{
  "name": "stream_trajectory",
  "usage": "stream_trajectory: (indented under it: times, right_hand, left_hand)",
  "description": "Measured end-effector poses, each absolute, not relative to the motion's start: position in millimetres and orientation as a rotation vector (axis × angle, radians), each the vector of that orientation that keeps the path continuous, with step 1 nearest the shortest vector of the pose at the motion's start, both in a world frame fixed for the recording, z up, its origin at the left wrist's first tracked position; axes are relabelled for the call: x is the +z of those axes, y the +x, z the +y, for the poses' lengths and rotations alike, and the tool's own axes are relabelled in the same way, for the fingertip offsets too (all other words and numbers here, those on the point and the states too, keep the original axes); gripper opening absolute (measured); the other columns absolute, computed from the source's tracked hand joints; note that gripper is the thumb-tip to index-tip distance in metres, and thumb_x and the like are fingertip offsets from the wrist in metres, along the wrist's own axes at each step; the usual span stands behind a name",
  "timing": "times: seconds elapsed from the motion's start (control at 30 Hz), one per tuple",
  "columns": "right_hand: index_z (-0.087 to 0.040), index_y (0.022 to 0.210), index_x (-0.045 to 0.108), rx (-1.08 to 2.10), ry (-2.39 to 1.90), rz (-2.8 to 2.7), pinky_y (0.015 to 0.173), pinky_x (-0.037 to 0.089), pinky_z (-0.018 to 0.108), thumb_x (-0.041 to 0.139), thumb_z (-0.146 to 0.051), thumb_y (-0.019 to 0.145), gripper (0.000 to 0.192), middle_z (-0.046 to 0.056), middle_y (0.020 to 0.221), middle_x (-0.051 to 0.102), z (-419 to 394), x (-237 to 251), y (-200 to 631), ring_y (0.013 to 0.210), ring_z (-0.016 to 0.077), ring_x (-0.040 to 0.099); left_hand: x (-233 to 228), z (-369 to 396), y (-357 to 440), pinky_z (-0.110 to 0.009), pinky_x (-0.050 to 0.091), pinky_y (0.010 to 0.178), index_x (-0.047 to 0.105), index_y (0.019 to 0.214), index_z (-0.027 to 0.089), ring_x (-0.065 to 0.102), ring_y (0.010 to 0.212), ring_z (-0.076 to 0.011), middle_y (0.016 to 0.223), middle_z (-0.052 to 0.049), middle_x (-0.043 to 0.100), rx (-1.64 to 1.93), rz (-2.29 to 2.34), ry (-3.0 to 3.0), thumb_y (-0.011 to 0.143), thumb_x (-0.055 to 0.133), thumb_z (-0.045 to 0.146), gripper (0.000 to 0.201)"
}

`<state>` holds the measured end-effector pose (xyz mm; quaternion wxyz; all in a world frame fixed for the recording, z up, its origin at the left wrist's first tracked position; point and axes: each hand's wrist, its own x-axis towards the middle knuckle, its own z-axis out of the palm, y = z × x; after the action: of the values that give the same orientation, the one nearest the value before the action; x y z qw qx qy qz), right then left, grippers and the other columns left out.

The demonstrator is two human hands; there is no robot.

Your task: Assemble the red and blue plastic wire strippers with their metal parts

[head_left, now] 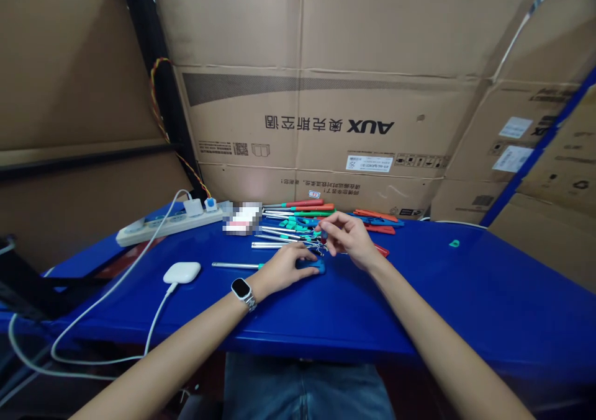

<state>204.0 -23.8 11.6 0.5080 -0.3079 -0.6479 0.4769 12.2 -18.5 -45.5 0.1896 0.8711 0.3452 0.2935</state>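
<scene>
My left hand (289,269), with a watch on its wrist, is closed around the blue handle (319,266) of a rod that lies along the blue table. The rod's bare metal shaft (235,265) points left and meets a green collar beside my fingers. Raised just to the right, my right hand (348,239) has thumb and fingers pinched together; whatever is between them is too small to make out. Behind both hands lies a pile of similar metal rods (272,245) with small green pieces (291,224). My right hand partly hides this pile.
Red (310,203) and orange handles (375,214) lie at the back against a cardboard wall (372,41). A power strip (162,229) and a white case (182,272) with a cable are at left. One small green ring (454,243) sits at right.
</scene>
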Motion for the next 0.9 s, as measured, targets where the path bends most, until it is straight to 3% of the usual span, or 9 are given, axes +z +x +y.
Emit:
stream_trajectory:
  times: [0.2,0.3,0.43,0.53,0.63,0.77,0.9]
  right_hand:
    - [-0.021,0.072,0.039,1.093,-0.725,-1.487,0.029,0.032,0.017,0.081,-0.049,0.067,0.051,0.000,0.070,0.071,-11,9,205,0.030,0.0079,0.051]
    - [-0.021,0.077,0.044,1.070,-0.742,-1.463,0.029,0.034,0.017,0.078,-0.051,0.070,0.046,-0.002,0.067,0.068,-10,6,207,0.033,0.0091,0.055]
    - [-0.019,0.098,0.060,1.085,-0.698,-1.550,0.035,0.043,0.020,0.067,-0.055,0.080,0.041,-0.001,0.077,0.066,-16,4,210,0.040,0.0080,0.057]
    - [-0.018,0.095,0.065,1.106,-0.674,-1.619,0.041,0.047,0.021,0.066,-0.053,0.082,0.038,0.001,0.080,0.067,-18,5,210,0.045,0.0079,0.058]
    - [-0.018,0.087,0.062,1.068,-0.689,-1.618,0.042,0.047,0.022,0.070,-0.051,0.080,0.034,-0.001,0.071,0.066,-18,6,209,0.042,0.0077,0.056]
    - [-0.022,0.076,0.045,0.958,-0.769,-1.494,0.035,0.040,0.019,0.077,-0.050,0.072,0.043,-0.007,0.052,0.057,-14,3,207,0.035,0.0087,0.051]
    - [-0.022,0.081,0.049,0.852,-0.841,-1.547,0.037,0.041,0.020,0.075,-0.050,0.075,0.038,-0.005,0.061,0.061,-15,-6,208,0.041,0.0105,0.055]
  left_hand:
    - [-46,-16,12,-0.031,0.048,0.081,0.074,0.103,0.020,0.061,0.087,-0.0202,0.097,-0.006,0.067,0.808,1.001,2.424,0.084,0.069,0.046,0.033]
    - [-46,-16,12,-0.030,0.048,0.081,0.074,0.101,0.020,0.061,0.087,-0.0202,0.096,-0.006,0.067,0.811,0.997,2.424,0.084,0.068,0.048,0.034]
    - [-46,-16,12,-0.031,0.048,0.081,0.073,0.101,0.019,0.061,0.086,-0.0202,0.096,-0.006,0.067,0.810,1.000,2.420,0.084,0.069,0.047,0.034]
    - [-47,-15,12,-0.031,0.048,0.082,0.073,0.101,0.018,0.061,0.087,-0.0205,0.097,-0.006,0.067,0.806,0.992,2.421,0.084,0.070,0.044,0.032]
    - [-47,-16,12,-0.031,0.047,0.083,0.073,0.101,0.018,0.061,0.088,-0.0206,0.097,-0.006,0.067,0.804,0.997,2.421,0.084,0.070,0.042,0.030]
    - [-45,-17,12,-0.032,0.047,0.084,0.073,0.102,0.019,0.061,0.090,-0.0210,0.098,-0.006,0.067,0.797,1.000,2.429,0.085,0.068,0.045,0.032]
    - [-47,-17,12,-0.032,0.048,0.084,0.072,0.102,0.019,0.062,0.091,-0.0214,0.099,-0.006,0.066,0.800,1.003,2.440,0.086,0.067,0.048,0.033]
